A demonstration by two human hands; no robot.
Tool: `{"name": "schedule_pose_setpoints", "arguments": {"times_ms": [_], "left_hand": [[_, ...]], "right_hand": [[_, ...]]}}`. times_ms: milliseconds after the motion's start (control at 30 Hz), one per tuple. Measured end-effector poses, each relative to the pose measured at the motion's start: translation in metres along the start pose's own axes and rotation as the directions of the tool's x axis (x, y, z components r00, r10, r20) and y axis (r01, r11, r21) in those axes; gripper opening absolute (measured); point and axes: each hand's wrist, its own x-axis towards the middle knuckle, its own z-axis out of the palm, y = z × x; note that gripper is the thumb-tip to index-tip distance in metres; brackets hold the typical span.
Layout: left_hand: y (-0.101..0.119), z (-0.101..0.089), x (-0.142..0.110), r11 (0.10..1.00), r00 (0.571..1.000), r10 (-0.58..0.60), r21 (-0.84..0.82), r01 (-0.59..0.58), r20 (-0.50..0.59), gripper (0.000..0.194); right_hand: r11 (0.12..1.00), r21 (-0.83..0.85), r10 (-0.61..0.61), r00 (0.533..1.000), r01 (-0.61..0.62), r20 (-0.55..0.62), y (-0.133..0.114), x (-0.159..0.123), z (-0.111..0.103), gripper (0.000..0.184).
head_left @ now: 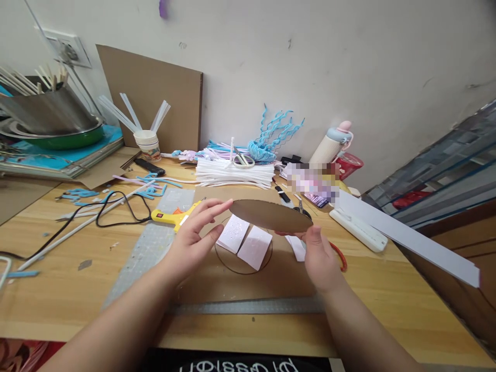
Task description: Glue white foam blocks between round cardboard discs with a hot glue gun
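A round cardboard disc (pixel 273 216), seen nearly edge-on, is held tilted in the air between both hands. My left hand (pixel 197 235) steadies its left end with the fingertips, the thumb hanging a little lower. On the right end, my right hand (pixel 321 258) grips the rim with the thumb up and the fingers partly hidden beneath. Below lies a cardboard sheet (pixel 209 289) with a drawn circle. Two white folded paper pieces (pixel 254 247) rest inside that circle, with shiny clear blobs on one. Another white paper piece (pixel 296 249) sits by my right hand.
A yellow glue gun (pixel 165 217) with a black cord lies left, on a grey cutting mat (pixel 141 253). Behind are white pipe cleaners (pixel 234 174), scissors (pixel 243 161), and a paper cup (pixel 147 143) of clear sticks. A bottle (pixel 327 147), white power strip (pixel 360 230) and long white strip (pixel 411 240) stand right.
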Motion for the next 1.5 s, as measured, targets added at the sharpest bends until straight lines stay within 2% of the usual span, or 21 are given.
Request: {"name": "schedule_pose_setpoints", "arguments": {"times_ms": [100,200,300,367,467,567,633,833,967,1067,1133,1233,1400,1500], "left_hand": [[-0.002,0.000,0.000,1.000,0.999,-0.013,-0.006,0.013,-0.031,0.040],[-0.004,0.002,0.000,0.999,0.988,-0.029,-0.038,0.024,-0.151,0.026],[-0.002,0.005,0.001,0.990,0.950,-0.100,-0.123,0.065,-0.295,0.008],[0.001,0.006,0.003,0.970,0.928,-0.185,-0.214,0.120,-0.322,0.010],[0.004,0.009,0.007,0.920,0.918,-0.294,-0.339,0.196,-0.266,0.027],[0.001,0.010,0.008,0.897,0.921,-0.340,-0.360,0.258,-0.188,0.040],[-0.002,0.010,0.007,0.895,0.918,-0.365,-0.330,0.300,-0.156,0.041],[-0.009,0.008,0.002,0.925,0.920,-0.369,-0.143,0.351,-0.133,0.043],[-0.018,0.001,0.002,0.945,0.950,-0.307,-0.134,0.298,-0.050,0.042],[-0.025,-0.007,0.005,0.952,0.966,-0.258,-0.159,0.260,0.033,0.044],[-0.026,-0.012,0.007,0.954,0.964,-0.252,-0.143,0.263,0.091,0.047],[-0.024,-0.016,0.009,0.963,0.961,-0.247,-0.074,0.258,0.125,0.050],[-0.021,-0.015,0.011,0.970,0.964,-0.244,0.004,0.245,0.102,0.049],[-0.024,-0.014,0.011,0.967,0.963,-0.254,0.017,0.253,0.089,0.047]], "right_hand": [[0.997,0.027,-0.072,0.995,0.070,0.071,0.004,-0.002,0.001,0.061],[0.990,-0.002,-0.141,0.987,0.141,0.076,0.005,-0.004,0.001,0.062],[0.992,-0.036,-0.119,0.993,0.119,0.024,0.000,-0.005,0.004,0.052],[0.995,-0.063,-0.081,0.997,0.082,0.016,-0.004,-0.004,0.007,0.045],[1.000,-0.026,0.003,1.000,-0.002,0.024,-0.008,-0.002,0.012,0.046],[0.990,0.090,0.108,0.994,-0.108,0.007,-0.005,0.001,0.016,0.060],[0.981,0.119,0.155,0.988,-0.153,-0.008,-0.001,0.002,0.017,0.066],[0.951,0.218,0.221,0.975,-0.219,0.015,0.013,0.004,0.017,0.069],[0.900,0.382,0.163,0.975,-0.210,0.152,0.017,0.004,0.008,0.078],[0.872,0.429,0.099,0.943,-0.237,0.319,0.017,0.005,-0.003,0.094],[0.872,0.416,0.080,0.915,-0.256,0.395,0.017,0.007,-0.009,0.104],[0.900,0.359,0.079,0.902,-0.247,0.423,0.017,0.010,-0.014,0.106],[0.968,0.178,0.104,0.929,-0.176,0.355,0.024,0.014,-0.014,0.099],[0.997,0.051,0.047,0.947,-0.066,0.317,0.028,0.015,-0.016,0.095]]}}
